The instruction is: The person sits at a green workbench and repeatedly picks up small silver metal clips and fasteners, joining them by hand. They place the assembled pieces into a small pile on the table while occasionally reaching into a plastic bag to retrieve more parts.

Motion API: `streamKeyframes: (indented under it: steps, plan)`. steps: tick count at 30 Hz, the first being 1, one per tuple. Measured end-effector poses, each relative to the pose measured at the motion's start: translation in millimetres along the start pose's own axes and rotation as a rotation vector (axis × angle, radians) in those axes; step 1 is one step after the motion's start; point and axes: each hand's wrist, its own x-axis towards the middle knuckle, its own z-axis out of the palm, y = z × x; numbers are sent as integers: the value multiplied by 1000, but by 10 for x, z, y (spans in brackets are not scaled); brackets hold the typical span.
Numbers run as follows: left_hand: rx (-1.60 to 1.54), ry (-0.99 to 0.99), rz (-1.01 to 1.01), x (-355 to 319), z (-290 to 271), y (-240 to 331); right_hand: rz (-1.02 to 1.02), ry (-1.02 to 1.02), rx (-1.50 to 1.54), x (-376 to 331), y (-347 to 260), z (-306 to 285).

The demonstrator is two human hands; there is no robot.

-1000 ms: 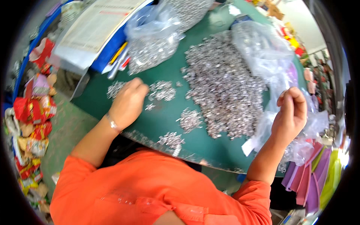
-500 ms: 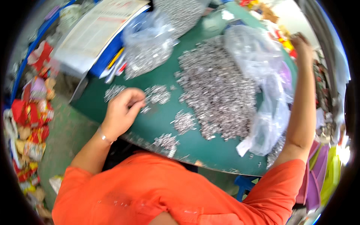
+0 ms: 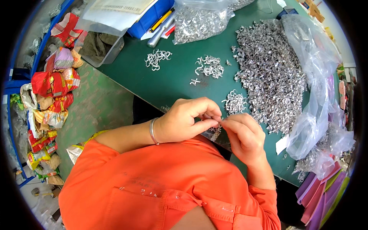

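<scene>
My left hand [image 3: 188, 120] and my right hand [image 3: 241, 136] meet in front of my chest, fingertips pinched together on small silver metal pieces [image 3: 214, 132] at the green table's near edge. A bracelet circles my left wrist. Just beyond my fingers lies a small heap of the same metal pieces [image 3: 234, 102]. A large pile of them [image 3: 270, 73] spreads to the right. Two smaller clusters, one [image 3: 209, 66] and another [image 3: 157, 58], lie farther back on the green table [image 3: 153, 82].
A clear plastic bag of metal pieces [image 3: 199, 19] stands at the back. An empty crumpled plastic bag [image 3: 318, 88] lies at the right edge. A blue tray with pens and papers [image 3: 151, 17] sits back left. Colourful snack wrappers [image 3: 50, 92] litter the floor at left.
My left hand came back from the small clusters toward my chest. My right hand dropped from the far right of the table. Both now meet, pinching metal pieces.
</scene>
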Motion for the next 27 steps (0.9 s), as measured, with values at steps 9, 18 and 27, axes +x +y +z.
streamKeyframes:
  steps: [9, 18, 27]
  plan:
    - [801, 137, 189, 526, -644, -313, 718, 758, 18, -1568, 266, -897]
    - [867, -8, 33, 619, -617, -385, 1117, 771, -311, -2199, 208, -1249]
    - [838, -54, -18, 635, -552, -333, 1118, 632, -630, -2479, 537, -1138]
